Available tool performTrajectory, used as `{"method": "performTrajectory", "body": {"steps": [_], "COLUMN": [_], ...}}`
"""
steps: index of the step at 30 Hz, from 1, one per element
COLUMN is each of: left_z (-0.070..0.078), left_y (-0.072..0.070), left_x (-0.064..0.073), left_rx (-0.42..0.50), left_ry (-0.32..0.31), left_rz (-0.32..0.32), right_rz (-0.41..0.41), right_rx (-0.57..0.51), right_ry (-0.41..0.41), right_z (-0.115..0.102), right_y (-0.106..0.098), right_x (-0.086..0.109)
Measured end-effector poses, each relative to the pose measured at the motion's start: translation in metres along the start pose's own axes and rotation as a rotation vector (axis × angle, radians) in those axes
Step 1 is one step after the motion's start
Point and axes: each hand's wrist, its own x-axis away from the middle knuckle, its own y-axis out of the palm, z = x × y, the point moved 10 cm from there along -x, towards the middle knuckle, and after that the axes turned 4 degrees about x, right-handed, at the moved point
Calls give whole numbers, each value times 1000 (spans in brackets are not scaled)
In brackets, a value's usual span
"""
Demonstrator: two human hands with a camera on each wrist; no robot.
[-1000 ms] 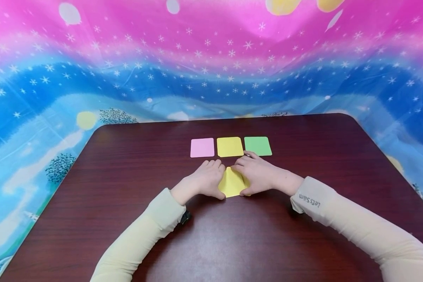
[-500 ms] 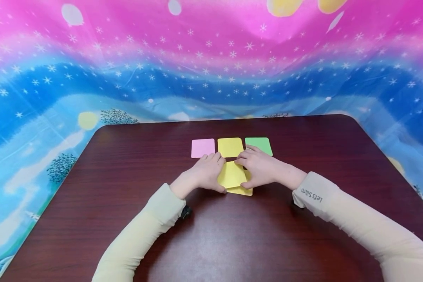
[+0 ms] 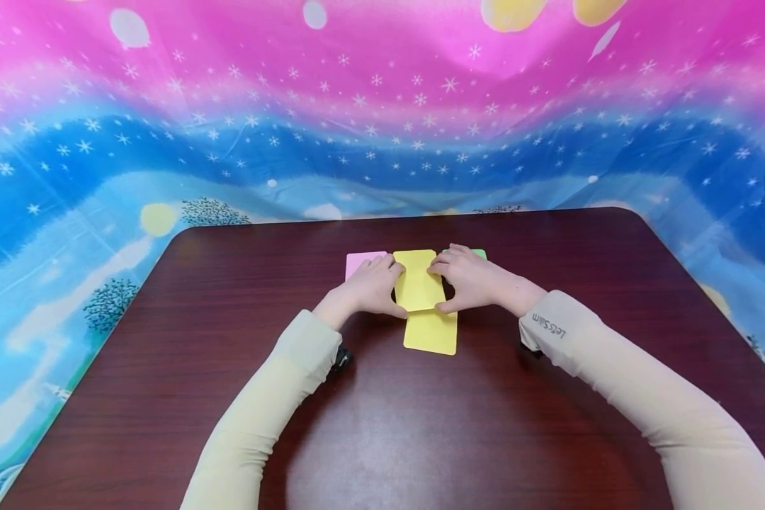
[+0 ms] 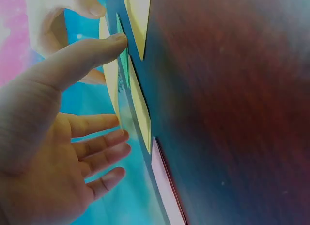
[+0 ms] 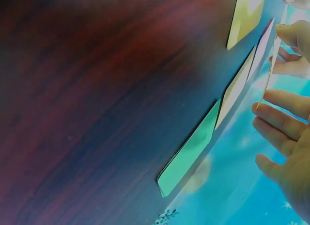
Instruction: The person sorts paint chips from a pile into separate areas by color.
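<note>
A yellow paper card is raised off the table between both hands. My left hand holds its left edge, thumb at the near corner and fingers towards the far one. On the opposite edge, my right hand pinches it the same way. Seen edge-on in the left wrist view, the raised card stands apart from the tabletop. Below it lies a row of a pink card, a yellow card and a green card. The hands partly cover this row in the head view.
Nearer the person, another yellow card lies flat, its far edge overlapped in view by the raised card. The dark brown table has rounded far corners. A printed pink and blue cloth hangs behind it.
Both hands have lifted a yellow card from the near spot and carried it forward towards the row. A second yellow card beneath has come into view.
</note>
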Motion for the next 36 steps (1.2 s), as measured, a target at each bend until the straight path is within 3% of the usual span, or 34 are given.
{"method": "performTrajectory", "body": {"steps": [23,36], "left_z": [-26,-37], "left_y": [-1,2], "left_x": [-38,-47], "left_rx": [25,74], "left_ry": [-69,-96], "left_rz": [2,-16], "right_rz": [-96,-127], "right_rx": [-48,-74], "right_ry": [155,194], "right_z": [43,52], "right_y": [21,27], "right_x": [-28,-35]}}
